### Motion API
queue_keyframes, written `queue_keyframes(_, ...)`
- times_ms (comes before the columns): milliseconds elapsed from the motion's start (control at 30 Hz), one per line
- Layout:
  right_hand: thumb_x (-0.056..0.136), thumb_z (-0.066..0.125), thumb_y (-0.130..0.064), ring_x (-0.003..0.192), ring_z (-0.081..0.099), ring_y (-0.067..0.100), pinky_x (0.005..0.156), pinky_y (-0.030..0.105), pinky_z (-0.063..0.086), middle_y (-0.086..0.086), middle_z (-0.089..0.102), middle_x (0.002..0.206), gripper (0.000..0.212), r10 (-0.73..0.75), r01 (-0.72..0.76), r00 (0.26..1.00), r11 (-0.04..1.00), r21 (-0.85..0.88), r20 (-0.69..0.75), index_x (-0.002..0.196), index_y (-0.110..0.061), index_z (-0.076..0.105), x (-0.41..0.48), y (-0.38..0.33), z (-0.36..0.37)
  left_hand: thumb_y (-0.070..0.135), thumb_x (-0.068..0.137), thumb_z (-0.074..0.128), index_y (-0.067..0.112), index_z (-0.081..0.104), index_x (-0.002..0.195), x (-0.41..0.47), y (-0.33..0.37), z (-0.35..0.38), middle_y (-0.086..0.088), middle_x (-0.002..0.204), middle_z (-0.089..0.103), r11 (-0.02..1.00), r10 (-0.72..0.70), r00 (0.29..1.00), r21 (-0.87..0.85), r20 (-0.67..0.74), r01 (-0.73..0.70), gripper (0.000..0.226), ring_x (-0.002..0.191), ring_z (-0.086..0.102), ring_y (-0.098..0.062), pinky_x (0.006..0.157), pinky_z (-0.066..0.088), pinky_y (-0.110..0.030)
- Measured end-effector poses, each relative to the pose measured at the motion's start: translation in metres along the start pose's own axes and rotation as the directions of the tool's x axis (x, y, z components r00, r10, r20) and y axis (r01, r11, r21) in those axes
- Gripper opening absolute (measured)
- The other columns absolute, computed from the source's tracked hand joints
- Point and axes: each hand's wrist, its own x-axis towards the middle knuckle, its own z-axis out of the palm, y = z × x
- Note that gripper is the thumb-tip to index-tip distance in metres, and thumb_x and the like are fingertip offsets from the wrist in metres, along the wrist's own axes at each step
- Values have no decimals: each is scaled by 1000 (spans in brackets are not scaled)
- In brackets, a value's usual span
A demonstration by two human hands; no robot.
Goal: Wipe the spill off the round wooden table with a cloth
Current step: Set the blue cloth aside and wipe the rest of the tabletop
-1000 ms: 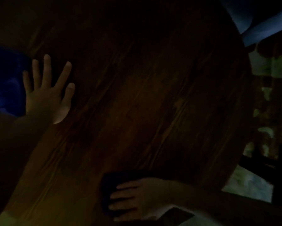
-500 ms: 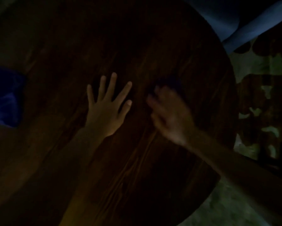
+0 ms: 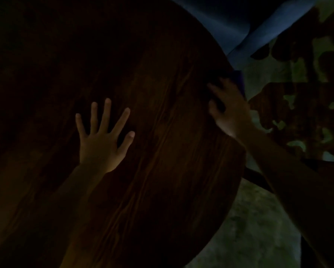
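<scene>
Wooden table (image 3: 162, 171) under both hands, left hand (image 3: 102, 144) flat with fingers spread near centre, right hand (image 3: 230, 111) pressing a dark blue cloth (image 3: 238, 80) at the 2 o'clock rim, hands well apart, spill not discernible in the dim light, patterned floor (image 3: 297, 78) beyond.

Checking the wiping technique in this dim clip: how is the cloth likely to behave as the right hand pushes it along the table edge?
The cloth is probably floppy: it bunches under the right hand and a purple corner pokes past the fingers. It likely slides easily over the smooth table. At the rim, part may droop over.
</scene>
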Motion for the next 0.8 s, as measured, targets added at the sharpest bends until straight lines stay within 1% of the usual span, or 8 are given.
queue_keyframes(133, 104, 44, -38, 153, 26, 27, 123, 47, 30, 4, 31, 165, 49, 295, -296, 952, 955, -1, -84, 152, -32, 42, -15, -36, 8, 72, 96, 10, 46, -2, 160, -1, -3, -1, -5, 171, -17, 1000, 5, 1000, -1, 20, -5, 70, 155, -19, -33, 119, -7, -69)
queue_keyframes(233, 98, 52, -34, 152, 29, 31, 121, 53, 31, 9, 35, 162, 54, -213, 215, 972, 977, -10, 103, 151, -23, 47, -115, -84, 26, 72, 96, 12, 46, 0, 160, -3, -6, -3, -5, 171, -16, 999, 20, 999, -29, 38, -19, 70, 155, -18, -34, 119, -9, -68)
queue_keyframes(367, 95, 60, -49, 154, 27, 26, 119, 47, 37, 4, 33, 163, 61, -780, 810, 420, 553, 196, 464, 151, -29, 46, -220, -81, 18, 69, 98, 13, 44, 4, 161, -22, -17, -8, -6, 171, -12, 996, 68, 997, -66, 45, -65, 69, 157, -13, -32, 121, -4, -66)
queue_keyframes(433, 97, 61, -45, 151, 33, 25, 114, 45, 44, 5, 36, 162, 54, -785, 810, 417, 550, 204, 457, 147, -30, 50, -212, -59, 10, 68, 99, 14, 44, 6, 161, -43, -32, -4, -5, 172, -11, 997, 52, 998, -66, 46, -49, 67, 157, -11, -31, 121, -3, -66)
queue_keyframes(533, 97, 56, -42, 146, 39, 32, 117, 48, 40, 12, 36, 159, 55, -585, 611, 725, 790, 52, 364, 147, -25, 47, -178, -36, 6, 67, 99, 16, 43, 6, 161, -83, -64, 2, -4, 172, -10, 998, -27, 998, -55, 61, 31, 68, 157, -10, -30, 121, -2, -66)
queue_keyframes(600, 100, 42, -47, 147, 37, 35, 117, 52, 37, 13, 36, 159, 52, -168, 178, 969, 983, -41, 182, 147, -25, 46, -161, -41, 10, 68, 99, 15, 43, 4, 161, -109, -84, 7, -3, 172, -11, 997, -55, 995, -48, 80, 59, 68, 157, -10, -30, 121, -1, -67)
queue_keyframes(700, 99, 41, -41, 151, 30, 31, 118, 54, 34, 11, 37, 161, 51, 453, -456, 885, 890, -10, -111, 146, -23, 51, -143, -80, 30, 69, 98, 10, 43, 1, 161, -146, -112, 13, -3, 171, -14, 993, -105, 989, -48, 104, 110, 68, 157, -11, -29, 121, 0, -67)
queue_keyframes(800, 101, 44, -40, 154, 25, 31, 119, 58, 33, 12, 31, 164, 51, 612, -615, 767, 787, 50, -192, 149, -24, 47, -126, -125, 46, 71, 97, 9, 46, -7, 159, -181, -139, 20, -3, 170, -17, 971, -210, 971, -91, 112, 221, 69, 156, -15, -28, 122, -3, -64)
